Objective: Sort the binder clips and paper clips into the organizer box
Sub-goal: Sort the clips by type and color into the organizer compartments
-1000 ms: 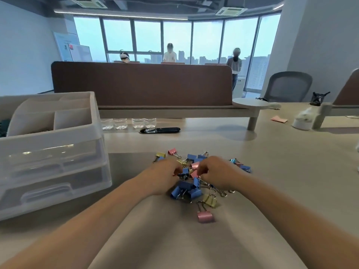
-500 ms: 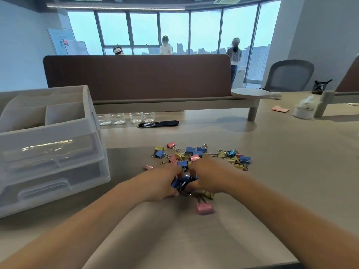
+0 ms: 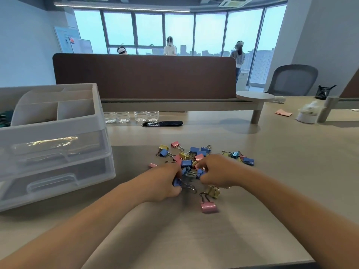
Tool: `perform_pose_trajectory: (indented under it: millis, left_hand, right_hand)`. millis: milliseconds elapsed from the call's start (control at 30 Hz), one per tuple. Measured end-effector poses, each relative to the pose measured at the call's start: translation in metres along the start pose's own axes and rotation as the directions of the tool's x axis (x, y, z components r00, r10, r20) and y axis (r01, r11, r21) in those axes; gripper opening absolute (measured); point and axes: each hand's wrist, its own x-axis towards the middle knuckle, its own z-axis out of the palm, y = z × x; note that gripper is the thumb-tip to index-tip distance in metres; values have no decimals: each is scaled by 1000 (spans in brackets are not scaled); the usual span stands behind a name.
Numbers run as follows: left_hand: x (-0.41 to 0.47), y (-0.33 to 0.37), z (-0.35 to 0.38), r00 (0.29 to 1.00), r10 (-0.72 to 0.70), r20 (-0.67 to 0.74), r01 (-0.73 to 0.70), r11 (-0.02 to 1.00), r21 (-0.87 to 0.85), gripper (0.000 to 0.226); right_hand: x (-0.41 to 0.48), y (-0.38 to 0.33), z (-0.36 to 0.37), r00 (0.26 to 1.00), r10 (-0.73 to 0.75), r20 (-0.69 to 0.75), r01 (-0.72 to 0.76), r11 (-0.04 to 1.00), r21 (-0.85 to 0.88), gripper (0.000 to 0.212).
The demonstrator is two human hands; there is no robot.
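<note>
Two hands worked in one loose pile of clips [image 3: 194, 156] on the desk [image 3: 291, 162], right of the box [image 3: 48, 131] and well apart from it. The left hand [image 3: 165, 184] had its fingers curled round one blue clip [image 3: 177, 182], whose wire handles stuck out toward the right. The right hand [image 3: 218, 171] lay knuckles-up with its fingers bent down into the pile, touching clips there; whether it actually grasped one could not be told.

Around and behind the hands I counted at least eight blue clips, five pink and four yellow; others were hidden under the hands or tangled together. Two lay apart on the near side: one yellow clip [image 3: 213, 191] and one pink clip [image 3: 208, 207], almost touching each other. One more pink one [image 3: 153, 165] lay alone at the pile's left edge.

The box had two clear drawers, both closed, and open compartments on top; two front ones showed, with something dark in the left, too small to identify.

Four clear bottles [image 3: 122, 117] stood in a row behind the box. Beyond the brown divider [image 3: 143, 76] stood three people [image 3: 170, 47], and one chair [image 3: 293, 80] to the right.
</note>
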Motion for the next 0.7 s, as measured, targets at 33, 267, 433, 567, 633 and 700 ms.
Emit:
perform_pose_trajectory:
  millis: [33,267,433,567,633,700]
  left_hand:
    - [0,-2,-1,1000,-2,-2,2,1000,-19,32]
    - [3,-10,-9,998,-11,-63,8,999,-49,16]
    - [7,-11,-9,1000,-10,-15,9,999,-43,23]
    - [6,-10,-5,1000,5,-5,-6,997,-77,26]
    - [6,-10,-4,1000,-2,-14,1,997,-74,26]
    - [7,-9,-3,999,-21,-50,16,994,-106,26]
  right_hand:
    - [-1,2,-2,1000,-6,6,6,1000,-10,45]
    - [7,13,-6,999,35,-35,-36,999,-32,24]
    - [14,6,0,1000,13,-1,-13,995,-104,21]
    - [19,5,6,1000,5,26,-1,990,-140,20]
    - [19,4,7,999,4,34,1,990,-143,20]
    - [19,3,7,999,5,40,0,991,-135,24]
